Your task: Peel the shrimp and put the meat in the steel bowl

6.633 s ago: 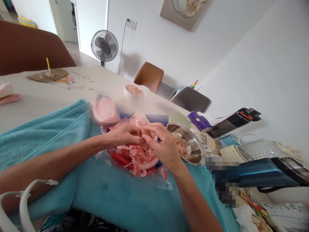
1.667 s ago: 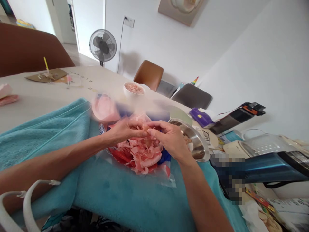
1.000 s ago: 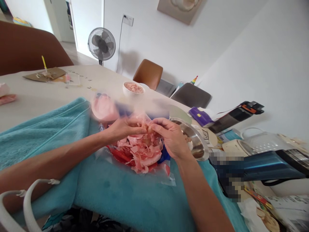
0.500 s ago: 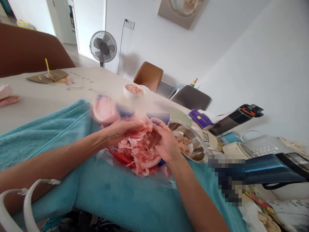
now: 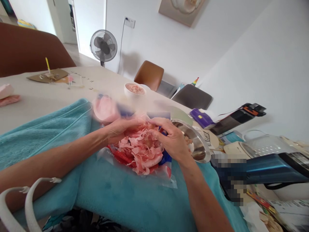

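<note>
My left hand [image 5: 119,129] is closed around a translucent pinkish piece of fruit [image 5: 143,125] that looks like a pomelo segment. My right hand [image 5: 173,139] meets it from the right, index finger and thumb bent around the piece's near side; the exact contact is partly hidden. Right below both hands lies a heap of torn pink membrane and peel [image 5: 141,151] on a red, blue and clear plastic bag [image 5: 120,157]. Beside my right hand stands a steel bowl [image 5: 201,145] with pale pink pulp in it, partly covered by the hand.
A teal towel [image 5: 116,196] covers the near table. Behind my left hand is a thick pink rind [image 5: 105,109]; farther back stands a white bowl [image 5: 135,89] of pink pulp. A purple box [image 5: 201,118] and a blue bottle [image 5: 267,169] are at the right.
My right hand has shifted slightly right and turned, its thumb and index finger now wider apart. It covers more of the steel bowl's pulp. My left hand stays nearly still.
</note>
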A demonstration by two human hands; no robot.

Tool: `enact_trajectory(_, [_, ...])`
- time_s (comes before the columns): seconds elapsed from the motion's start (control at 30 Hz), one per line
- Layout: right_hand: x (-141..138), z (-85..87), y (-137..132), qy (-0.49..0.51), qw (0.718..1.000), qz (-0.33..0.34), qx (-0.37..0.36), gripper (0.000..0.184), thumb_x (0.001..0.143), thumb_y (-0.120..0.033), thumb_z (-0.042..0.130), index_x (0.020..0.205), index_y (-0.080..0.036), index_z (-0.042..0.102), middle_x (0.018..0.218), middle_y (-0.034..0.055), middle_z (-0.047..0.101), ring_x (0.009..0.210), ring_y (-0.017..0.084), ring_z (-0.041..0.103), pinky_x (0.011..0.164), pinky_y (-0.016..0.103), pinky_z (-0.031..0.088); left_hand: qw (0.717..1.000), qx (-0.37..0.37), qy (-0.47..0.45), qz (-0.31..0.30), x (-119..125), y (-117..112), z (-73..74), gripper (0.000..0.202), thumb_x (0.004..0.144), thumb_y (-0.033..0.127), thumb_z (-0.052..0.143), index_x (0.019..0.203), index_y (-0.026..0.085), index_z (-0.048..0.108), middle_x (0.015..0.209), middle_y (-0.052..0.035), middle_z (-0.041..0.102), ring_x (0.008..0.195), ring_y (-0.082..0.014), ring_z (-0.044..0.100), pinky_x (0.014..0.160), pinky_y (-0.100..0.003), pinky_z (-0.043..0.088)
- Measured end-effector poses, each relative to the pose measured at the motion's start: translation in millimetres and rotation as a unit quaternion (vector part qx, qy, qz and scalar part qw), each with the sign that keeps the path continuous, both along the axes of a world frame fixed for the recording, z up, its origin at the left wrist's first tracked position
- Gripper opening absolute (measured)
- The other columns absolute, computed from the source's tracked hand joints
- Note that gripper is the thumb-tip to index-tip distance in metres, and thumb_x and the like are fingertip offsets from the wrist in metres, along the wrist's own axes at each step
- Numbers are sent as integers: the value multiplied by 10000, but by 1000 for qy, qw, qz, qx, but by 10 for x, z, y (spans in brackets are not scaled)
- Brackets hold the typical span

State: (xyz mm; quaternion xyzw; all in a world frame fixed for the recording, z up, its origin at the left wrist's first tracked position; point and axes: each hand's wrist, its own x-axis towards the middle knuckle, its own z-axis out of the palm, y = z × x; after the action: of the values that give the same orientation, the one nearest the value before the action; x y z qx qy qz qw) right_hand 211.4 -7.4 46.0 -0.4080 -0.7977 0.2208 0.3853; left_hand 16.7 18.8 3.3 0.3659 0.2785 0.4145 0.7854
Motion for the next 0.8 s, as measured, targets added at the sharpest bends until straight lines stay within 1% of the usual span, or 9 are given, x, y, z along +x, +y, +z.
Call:
enact_trajectory(0.1, [-26,18,-34,9,999,-9,-39,263,819,-231,651,1065,-306,703,942,-16,705,797,153,621,751,301,506,1000,4,-20,-19,-1,-12,16,162,705,280,811,813,167,767,857,-38,763,768,-113,699,723,-173,555])
enact_trajectory(0.17, [-54,7,-54,28,999,-17,-42,266,815,-221,640,1062,-305,697,897,-21,697,739,146,609,724,301,509,1000,6,-25,-16,-1,-20,26,169,715,268,803,836,155,767,873,-48,764,790,-121,701,756,-181,555])
enact_trajectory(0.23, [-82,-17,-69,39,998,-24,-35,256,813,-214,629,1045,-299,694,900,-16,698,755,156,615,751,319,513,999,7,-30,-14,1,-26,32,153,724,252,795,829,146,764,874,-55,765,793,-124,702,768,-183,553])
enact_trajectory(0.33, [-119,-75,-82,59,997,-32,-41,197,821,-228,628,1001,-278,689,933,-6,702,787,160,629,774,321,513,998,-2,-59,-28,8,-34,40,114,734,219,782,819,147,757,873,-57,767,796,-132,706,769,-190,553])
enact_trajectory(0.47, [-173,-145,-93,103,992,-55,-50,141,841,-241,620,977,-257,655,886,-15,685,737,132,618,708,273,507,995,-14,-87,-39,17,-51,56,131,746,198,762,866,147,753,882,-63,766,814,-148,710,782,-211,557])
enact_trajectory(0.6, [-206,-128,-105,151,981,-104,-66,61,855,-282,612,887,-234,629,792,-21,657,660,115,585,633,252,495,995,0,-96,-32,12,-68,65,100,755,205,753,811,122,746,806,-54,748,758,-132,698,755,-207,556])
enact_trajectory(0.67, [-205,-107,-103,166,978,-100,-81,75,839,-295,633,878,-230,635,796,-17,657,670,118,588,626,254,501,995,7,-95,-31,5,-69,65,98,756,213,758,792,123,744,769,-36,737,726,-114,686,736,-195,552])
enact_trajectory(0.73, [-199,-101,-92,188,973,-81,-108,116,818,-312,661,903,-234,649,830,-11,663,701,126,600,623,258,513,995,11,-93,-29,-3,-65,67,100,752,218,767,800,134,744,774,-24,738,721,-105,682,730,-186,548])
enact_trajectory(0.8, [-193,-110,-76,231,960,-63,-143,166,805,-336,679,940,-240,657,853,-7,665,727,134,609,610,258,525,995,14,-95,-29,-8,-60,74,102,740,219,776,803,145,743,789,-20,744,719,-104,683,713,-177,543])
